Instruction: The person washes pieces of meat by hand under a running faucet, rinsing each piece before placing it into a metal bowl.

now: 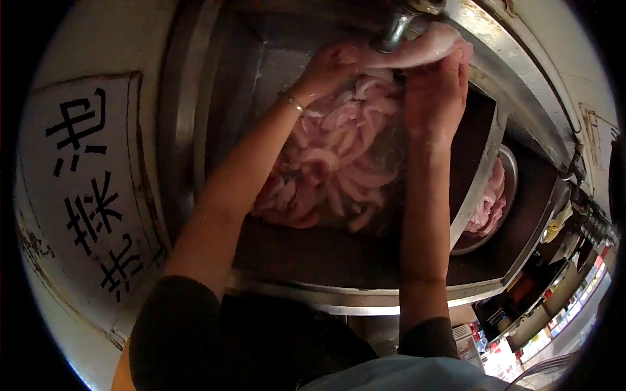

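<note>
A long pale pink piece of raw meat (417, 52) stretches between my two hands, just under the metal faucet (393, 34). My left hand (331, 66), with a bracelet at its wrist, is closed on the left end. At the other end, my right hand (432, 98) grips the meat with its fingers up behind it. Below both hands, a heap of raw meat strips (345, 166) lies in water in the metal sink (313, 251). Part of the heap is hidden by my left forearm.
Right of a metal divider (479, 176), a round metal bowl (512, 173) of larger raw meat pieces (488, 205) sits in the adjoining basin. The sink's front rim (365, 298) runs before my body. A sign with black characters (85, 195) is on the left wall.
</note>
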